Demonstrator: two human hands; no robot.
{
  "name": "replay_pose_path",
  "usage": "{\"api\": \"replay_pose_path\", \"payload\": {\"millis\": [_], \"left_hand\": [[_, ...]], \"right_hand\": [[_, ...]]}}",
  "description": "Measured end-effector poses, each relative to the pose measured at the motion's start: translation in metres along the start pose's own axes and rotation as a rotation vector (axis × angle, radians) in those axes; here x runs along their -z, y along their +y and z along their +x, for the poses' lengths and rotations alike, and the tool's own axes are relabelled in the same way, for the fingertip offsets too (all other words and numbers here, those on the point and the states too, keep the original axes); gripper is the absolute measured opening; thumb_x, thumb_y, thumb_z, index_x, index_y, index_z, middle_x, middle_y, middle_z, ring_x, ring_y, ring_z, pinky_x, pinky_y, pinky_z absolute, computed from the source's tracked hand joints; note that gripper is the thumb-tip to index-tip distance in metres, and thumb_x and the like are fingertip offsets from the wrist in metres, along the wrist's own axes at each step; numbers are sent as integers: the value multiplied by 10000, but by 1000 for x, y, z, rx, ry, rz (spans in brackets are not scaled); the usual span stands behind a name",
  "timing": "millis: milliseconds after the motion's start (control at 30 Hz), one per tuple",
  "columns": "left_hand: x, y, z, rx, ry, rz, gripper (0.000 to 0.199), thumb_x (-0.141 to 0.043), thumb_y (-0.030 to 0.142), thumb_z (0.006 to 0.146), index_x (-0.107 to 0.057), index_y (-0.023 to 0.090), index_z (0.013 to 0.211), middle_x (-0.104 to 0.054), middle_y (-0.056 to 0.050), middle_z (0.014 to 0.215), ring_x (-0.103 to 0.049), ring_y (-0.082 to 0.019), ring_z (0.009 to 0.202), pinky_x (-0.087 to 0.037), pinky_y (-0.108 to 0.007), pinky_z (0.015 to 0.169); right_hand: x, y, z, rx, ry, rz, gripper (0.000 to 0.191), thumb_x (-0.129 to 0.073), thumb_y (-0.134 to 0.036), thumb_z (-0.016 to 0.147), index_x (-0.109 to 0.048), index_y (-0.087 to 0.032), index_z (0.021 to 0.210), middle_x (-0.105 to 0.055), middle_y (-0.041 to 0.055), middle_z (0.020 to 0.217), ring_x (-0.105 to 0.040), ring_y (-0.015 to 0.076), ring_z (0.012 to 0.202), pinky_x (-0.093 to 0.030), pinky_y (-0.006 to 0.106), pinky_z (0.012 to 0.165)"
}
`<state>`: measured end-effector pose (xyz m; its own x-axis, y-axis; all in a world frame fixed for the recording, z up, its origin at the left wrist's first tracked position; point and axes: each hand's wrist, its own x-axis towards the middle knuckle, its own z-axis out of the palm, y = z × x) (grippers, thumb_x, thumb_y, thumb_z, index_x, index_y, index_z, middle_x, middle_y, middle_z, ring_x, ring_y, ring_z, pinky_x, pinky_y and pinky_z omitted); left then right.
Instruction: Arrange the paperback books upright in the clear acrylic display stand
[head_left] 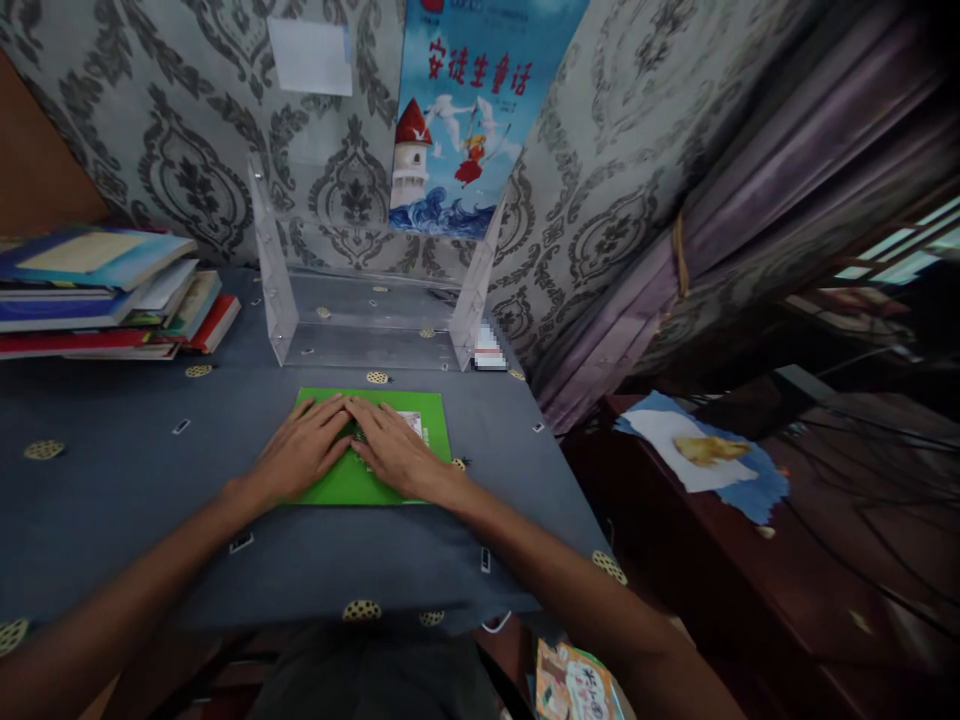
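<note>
A green book (352,488) lies closed and flat on the cloth-covered table, with a small picture and print on its cover partly hidden by my fingers. My left hand (304,445) rests palm down over its left part, fingers stretched out. Across the middle of the cover lies my right hand (397,450), also flat, its fingertips meeting those of the left. Neither hand grips anything. Just beyond the book stands a clear acrylic rack (375,345) with two upright side panels.
A stack of books (97,290) sits at the left on the dark patterned tablecloth (135,480). Behind is a papered wall with a blue poster (465,120). To the right, a lower dark-red surface (675,500) holds a blue cloth and cables. A colourful book (574,685) lies below the table edge.
</note>
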<state>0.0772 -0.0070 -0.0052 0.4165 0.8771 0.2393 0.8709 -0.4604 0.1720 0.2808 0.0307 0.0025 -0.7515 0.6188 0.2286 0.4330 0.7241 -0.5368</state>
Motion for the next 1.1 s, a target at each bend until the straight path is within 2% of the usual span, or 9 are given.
{"api": "replay_pose_path", "payload": {"millis": [300, 400, 467, 567, 700, 767, 900, 1000, 1100], "left_hand": [[5, -1, -1, 1, -57, 3, 619, -298, 602, 1063, -540, 209, 1476, -506, -140, 1590, -422, -299, 1509, -337, -553, 1232], [9, -4, -10, -119, -180, -12, 886, -445, 841, 894, -439, 265, 1568, -377, -149, 1669, -313, -382, 1556, -281, -642, 1235], [14, -6, -15, -184, -248, -35, 1013, -511, 897, 804, -335, 324, 1620, -294, -130, 1706, -257, -401, 1574, -252, -662, 1238], [26, -11, -18, -215, -339, -72, 931, -525, 836, 858, -246, 409, 1636, -253, -74, 1725, -242, -371, 1584, -210, -655, 1257], [44, -30, -18, -193, -434, -118, 722, -548, 695, 952, -297, 490, 1598, -269, -5, 1722, -247, -350, 1586, -199, -670, 1258], [49, -45, -19, -157, -424, -133, 626, -566, 616, 981, -372, 498, 1565, -290, 12, 1715, -238, -356, 1588, -233, -674, 1248], [43, -73, -19, -98, -309, -166, 498, -560, 458, 1010, -498, 463, 1505, -375, 21, 1682, -303, -338, 1568, -351, -619, 1225], [33, -82, -18, -78, -221, -208, 471, -495, 387, 1028, -518, 428, 1497, -396, 21, 1673, -390, -296, 1529, -412, -565, 1209], [27, -80, -17, -78, -186, -225, 462, -440, 362, 1035, -538, 389, 1486, -420, 2, 1660, -416, -291, 1514, -428, -560, 1201]], "right_hand": [[28, 40, -22, -276, 97, -199, 516, -486, -365, 1049, -499, -112, 1498, -465, 216, 1602, -387, 308, 1532, -267, 556, 1270], [36, 45, -26, -347, 117, -225, 501, -455, -334, 1055, -538, -51, 1460, -551, 239, 1515, -471, 310, 1460, -332, 495, 1240], [38, 45, -28, -348, 126, -235, 488, -452, -320, 1053, -549, -60, 1456, -584, 233, 1476, -512, 306, 1412, -371, 490, 1212], [38, 38, -38, -356, 156, -299, 470, -467, -324, 1050, -564, -90, 1446, -627, 217, 1419, -565, 317, 1327, -434, 520, 1149], [33, 16, -76, -360, 221, -415, 417, -501, -345, 1040, -623, -90, 1349, -699, 195, 1227, -633, 336, 1118, -535, 517, 987], [27, -2, -101, -323, 265, -427, 353, -530, -325, 1027, -639, -112, 1286, -710, 159, 1075, -650, 315, 991, -565, 484, 896], [16, -36, -137, -231, 307, -318, 228, -539, -216, 1009, -613, -174, 1220, -700, 108, 995, -662, 269, 906, -571, 416, 816], [19, -43, -136, -208, 294, -261, 110, -542, -191, 1004, -638, -186, 1057, -696, 75, 881, -659, 246, 816, -550, 379, 735], [32, -34, -110, -216, 296, -245, 199, -506, -196, 1022, -643, -200, 878, -698, 70, 817, -653, 236, 780, -532, 365, 697]]}}
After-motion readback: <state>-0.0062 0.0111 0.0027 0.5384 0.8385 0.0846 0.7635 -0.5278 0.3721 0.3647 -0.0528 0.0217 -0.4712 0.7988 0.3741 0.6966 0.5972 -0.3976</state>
